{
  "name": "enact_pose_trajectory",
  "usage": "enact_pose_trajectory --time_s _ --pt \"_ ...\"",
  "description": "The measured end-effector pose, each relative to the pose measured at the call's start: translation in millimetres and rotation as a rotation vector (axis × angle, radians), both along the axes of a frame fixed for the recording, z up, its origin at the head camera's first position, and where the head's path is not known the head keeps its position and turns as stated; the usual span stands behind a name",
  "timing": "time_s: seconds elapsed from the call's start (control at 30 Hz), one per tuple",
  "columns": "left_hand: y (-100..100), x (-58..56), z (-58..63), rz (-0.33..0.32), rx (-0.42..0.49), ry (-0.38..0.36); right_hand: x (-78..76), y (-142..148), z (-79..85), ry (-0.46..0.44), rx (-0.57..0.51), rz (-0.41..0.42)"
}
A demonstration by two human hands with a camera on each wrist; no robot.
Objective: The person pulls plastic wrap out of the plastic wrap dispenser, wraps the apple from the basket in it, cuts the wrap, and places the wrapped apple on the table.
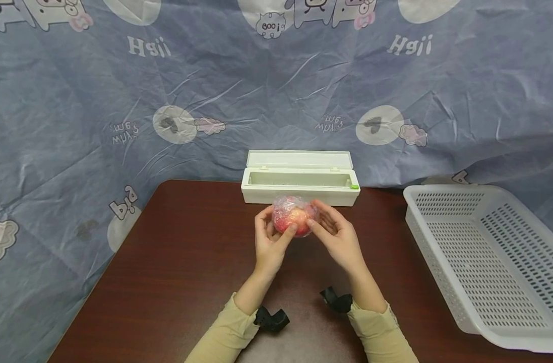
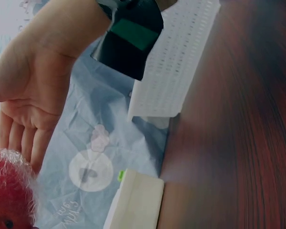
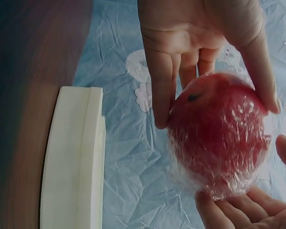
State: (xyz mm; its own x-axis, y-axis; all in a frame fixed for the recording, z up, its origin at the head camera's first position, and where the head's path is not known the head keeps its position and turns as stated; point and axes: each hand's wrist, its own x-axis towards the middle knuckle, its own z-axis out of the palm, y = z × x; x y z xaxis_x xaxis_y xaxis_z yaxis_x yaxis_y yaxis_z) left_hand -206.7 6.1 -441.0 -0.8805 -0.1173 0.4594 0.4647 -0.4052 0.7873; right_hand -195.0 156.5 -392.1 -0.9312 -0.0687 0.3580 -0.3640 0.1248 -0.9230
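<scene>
A red apple point(image 1: 291, 218) wrapped in clear plastic film is held up above the table, between both hands. My left hand point(image 1: 269, 242) grips its left side, thumb at the front. On the opposite side my right hand point(image 1: 339, 236) holds it with thumb and fingers. The right wrist view shows the apple point(image 3: 219, 133) closely, its film crinkled, with the left hand point(image 3: 195, 43) above and part of the right hand point(image 3: 248, 210) below. In the left wrist view the right hand point(image 2: 35, 81) is by the apple point(image 2: 9, 191), which the frame's edge cuts off.
Behind the hands stands a white long box point(image 1: 301, 195), its lid point(image 1: 299, 159) raised and a green piece at its right end. A white perforated basket point(image 1: 439, 262) is at the table's right. A printed blue cloth point(image 1: 276, 91) hangs behind the brown table point(image 1: 181, 262).
</scene>
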Motion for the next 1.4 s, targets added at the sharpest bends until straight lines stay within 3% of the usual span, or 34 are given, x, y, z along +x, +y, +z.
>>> enact_pose_trajectory --time_s 0.13,0.37,0.47,0.93,1.2,1.4 --pt "-1.9 -0.1 0.2 -0.004 -0.061 0.015 1.0 -1.6 -0.5 0.014 0.018 0.015" --pt "-4.2 0.1 2.4 -0.048 -0.258 0.062 1.5 -1.6 -1.2 0.039 0.022 0.031" --pt "-3.2 -0.9 1.7 -0.046 -0.294 0.071 0.7 -1.5 -2.6 0.059 0.011 0.035" --pt "-5.4 -2.4 1.3 -0.083 -0.176 0.130 -1.1 4.4 0.3 0.099 -0.012 -0.018" --pt "-5.1 -1.7 2.4 -0.112 -0.137 0.115 -1.9 8.6 -1.9 -0.005 0.082 0.048" --pt "-5.1 -2.0 -0.1 -0.126 -0.133 0.094 2.1 3.8 5.4 0.000 0.101 0.048"
